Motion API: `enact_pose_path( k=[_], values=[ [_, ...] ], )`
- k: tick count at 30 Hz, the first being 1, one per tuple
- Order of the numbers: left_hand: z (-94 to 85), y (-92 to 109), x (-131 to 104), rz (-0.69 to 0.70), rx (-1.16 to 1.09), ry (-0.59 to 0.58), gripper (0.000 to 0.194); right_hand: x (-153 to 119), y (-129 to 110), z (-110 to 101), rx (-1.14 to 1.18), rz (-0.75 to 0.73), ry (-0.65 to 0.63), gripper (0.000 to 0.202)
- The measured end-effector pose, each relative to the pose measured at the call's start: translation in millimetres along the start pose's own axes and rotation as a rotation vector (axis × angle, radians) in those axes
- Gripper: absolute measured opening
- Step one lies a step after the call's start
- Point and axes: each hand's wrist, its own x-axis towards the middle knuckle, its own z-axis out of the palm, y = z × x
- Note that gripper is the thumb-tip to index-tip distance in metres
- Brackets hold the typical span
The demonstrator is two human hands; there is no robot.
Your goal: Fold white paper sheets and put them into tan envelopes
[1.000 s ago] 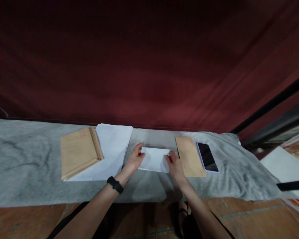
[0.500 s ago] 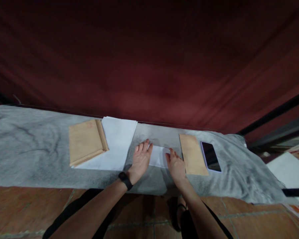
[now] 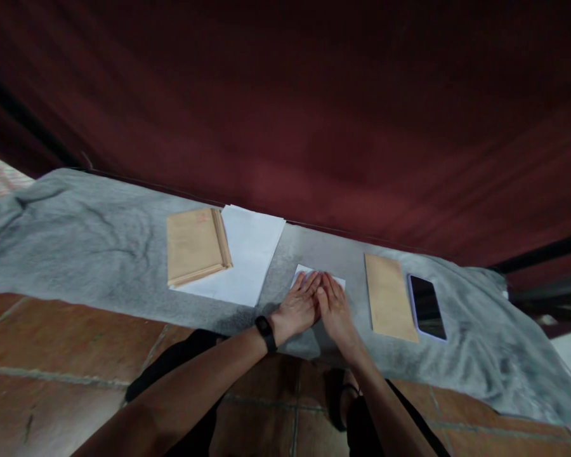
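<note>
Nothing gripped, palms down and flattened: left hand and right hand touch, atop white paper on grey cloth, between left kraft envelope stack and right lone envelope.

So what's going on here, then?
A person's left hand and right hand rest together on a small white piece of paper, its far edge showing, on a soft grey cloth. To the left, a stack of brown paper envelopes partly covers larger white paper sheets. To the right lie a flat brown paper rectangle and a black-screened, purple-edged phone.
</note>
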Motion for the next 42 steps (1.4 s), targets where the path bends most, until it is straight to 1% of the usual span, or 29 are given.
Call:
enact_pose_path(
  k=[2, 6, 10, 14, 19, 23, 27, 34, 42],
  values=[
    [-1.6, 0.8, -0.2, 0.002, 0.029, -0.022, 0.054, -3.2, -1.2, 3.7, -0.082, -0.018, -0.033, 0.059],
    [-1.6, 1.6, -0.9, -0.015, 0.062, -0.014, 0.057, -9.0, 2.0, 6.1, -0.197, 0.003, -0.005, 0.064],
    [1.5, 1.1, -1.3, -0.038, 0.05, 0.021, 0.057, -12.1, 7.2, 6.6, -0.242, -0.013, 0.006, 0.066],
    [2.9, -0.5, -1.2, -0.039, 0.028, 0.025, 0.056, -13.8, 9.8, 5.8, -0.28, -0.026, 0.007, 0.065],
    [5.9, -8.0, -2.1, -0.09, -0.006, 0.045, 0.057, -17.3, 12.5, 3.0, -0.347, -0.065, 0.066, 0.063],
    [7.8, -16.7, -3.9, -0.139, -0.012, 0.066, 0.057, -20.9, 15.4, 0.1, -0.383, -0.072, 0.086, 0.063],
    [7.5, -22.1, -5.8, -0.18, 0.011, 0.085, 0.058, -23.2, 17.6, -1.1, -0.404, -0.047, 0.094, 0.068],
    [3.5, -27.3, -7.9, -0.292, 0.048, 0.077, 0.062, -24.1, 21.4, -2.8, -0.421, 0.006, 0.085, 0.072],
    [-1.8, -29.3, -10.4, -0.354, 0.057, 0.066, 0.063, -31.5, 28.2, -6.5, -0.436, 0.018, 0.09, 0.073]
  ],
)
